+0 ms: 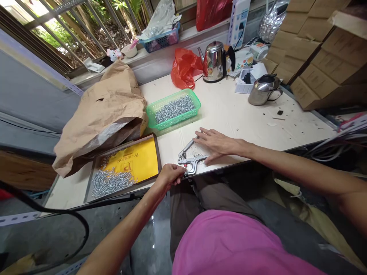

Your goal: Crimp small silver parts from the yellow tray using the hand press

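Note:
A grey metal hand-lever tool (195, 159) with a spring and a small red part at its jaw lies at the table's front edge. My left hand (172, 173) is closed in a pinch at the jaw end; whatever is between its fingertips is too small to make out. On the tool's upper lever rests my right hand (216, 144), its fingers stretched and spread, the thumb near the lower handle. To the left, a shallow tray (157, 152) holds a yellow printed bag (145, 154) and a heap of small silvery metal pieces (111, 183).
Behind the tool stands a green basket (172, 124) of similar metal pieces. A crumpled brown paper sack (106, 103) covers the left side. Farther back are a red plastic bag (185, 68), a kettle (213, 63) and a steel jug (260, 93); cardboard (329, 68) leans at right.

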`<state>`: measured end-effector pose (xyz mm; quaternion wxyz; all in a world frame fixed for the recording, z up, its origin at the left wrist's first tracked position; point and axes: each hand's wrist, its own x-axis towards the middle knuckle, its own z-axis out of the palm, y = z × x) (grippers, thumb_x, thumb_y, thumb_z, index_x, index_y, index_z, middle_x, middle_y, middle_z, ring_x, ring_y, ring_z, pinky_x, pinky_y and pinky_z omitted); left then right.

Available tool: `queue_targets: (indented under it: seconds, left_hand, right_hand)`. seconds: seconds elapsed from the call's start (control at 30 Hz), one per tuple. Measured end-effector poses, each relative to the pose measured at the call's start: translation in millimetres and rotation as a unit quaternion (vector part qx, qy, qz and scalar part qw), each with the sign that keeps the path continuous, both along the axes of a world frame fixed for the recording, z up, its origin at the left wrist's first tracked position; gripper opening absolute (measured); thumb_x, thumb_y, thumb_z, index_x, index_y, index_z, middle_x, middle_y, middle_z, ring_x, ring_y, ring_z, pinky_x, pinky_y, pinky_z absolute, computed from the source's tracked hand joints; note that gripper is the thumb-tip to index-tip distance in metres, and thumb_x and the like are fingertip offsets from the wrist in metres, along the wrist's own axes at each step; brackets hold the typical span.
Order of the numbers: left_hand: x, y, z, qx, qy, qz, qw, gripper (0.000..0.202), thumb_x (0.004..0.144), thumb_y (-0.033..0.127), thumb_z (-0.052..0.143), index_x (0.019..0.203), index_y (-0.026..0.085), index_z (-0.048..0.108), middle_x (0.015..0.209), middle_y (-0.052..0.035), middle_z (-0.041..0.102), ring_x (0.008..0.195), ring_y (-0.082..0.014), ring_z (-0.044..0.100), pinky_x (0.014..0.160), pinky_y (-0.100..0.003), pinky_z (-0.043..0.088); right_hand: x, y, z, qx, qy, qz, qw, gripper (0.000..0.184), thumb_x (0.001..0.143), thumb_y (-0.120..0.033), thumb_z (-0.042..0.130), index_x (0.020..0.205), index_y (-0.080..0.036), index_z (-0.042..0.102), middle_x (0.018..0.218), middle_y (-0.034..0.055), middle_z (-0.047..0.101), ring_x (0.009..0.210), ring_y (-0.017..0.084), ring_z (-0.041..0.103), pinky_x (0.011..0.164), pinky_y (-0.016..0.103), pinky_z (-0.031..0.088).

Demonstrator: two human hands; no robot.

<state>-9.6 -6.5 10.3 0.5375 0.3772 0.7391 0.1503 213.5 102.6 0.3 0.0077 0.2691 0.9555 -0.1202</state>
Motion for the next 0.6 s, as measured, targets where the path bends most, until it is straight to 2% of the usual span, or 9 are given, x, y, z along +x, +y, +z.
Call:
queue_targets:
  seconds: [0.1, 0.23, 0.37, 0.6]
  left_hand:
    - [1.6, -1.4, -0.4, -0.001, 0.002, 0.009, 1.0, 0.028, 0.075, 0.029, 0.063, 0.053, 0.016, 0.051, 0.034, 0.0059, 0.043, 0.03, -0.0056, 0.037, 0.036, -0.019, 0.023]
    - [2.7, -3.3, -0.2, -0.001, 0.005, 0.011, 1.0, 0.03, 0.076, 0.029, 0.063, 0.052, 0.017, 0.05, 0.033, 0.0054, 0.043, 0.03, -0.0057, 0.037, 0.036, -0.018, 0.024]
    - [4.4, -3.0, 1.1, 0.0, 0.005, 0.015, 1.0, 0.026, 0.074, 0.028, 0.063, 0.054, 0.016, 0.051, 0.036, 0.0058, 0.045, 0.032, -0.0057, 0.039, 0.036, -0.018, 0.025]
    - [3.7, -5.2, 1.5, -0.005, 0.035, -0.005, 0.999, 0.027, 0.076, 0.033, 0.062, 0.056, 0.017, 0.053, 0.039, 0.0051, 0.046, 0.034, -0.0078, 0.042, 0.04, -0.02, 0.029]
  right_hand:
    - [-6.5, 14.9, -4.1, -0.019, -0.022, 0.018, 0.999, 0.107, 0.063, -0.07, 0.068, 0.144, -0.01, 0.033, 0.146, 0.0233, 0.033, 0.135, 0.044, 0.023, 0.105, 0.058, 0.024]
    - [-13.4, 17.5, -1.7, -0.006, -0.021, 0.021, 1.0, 0.101, 0.061, -0.068, 0.07, 0.137, -0.008, 0.04, 0.134, 0.0234, 0.044, 0.121, 0.039, 0.039, 0.097, 0.052, 0.034]
    - [-16.0, 11.2, 5.1, 0.01, -0.034, 0.008, 0.999, 0.092, 0.061, -0.065, 0.073, 0.128, -0.007, 0.048, 0.122, 0.0216, 0.05, 0.108, 0.035, 0.045, 0.087, 0.045, 0.04]
    - [-15.1, -0.2, 10.7, 0.015, -0.05, -0.009, 0.999, 0.063, 0.068, -0.054, 0.074, 0.111, -0.01, 0.059, 0.112, 0.0183, 0.054, 0.103, 0.031, 0.046, 0.08, 0.038, 0.039]
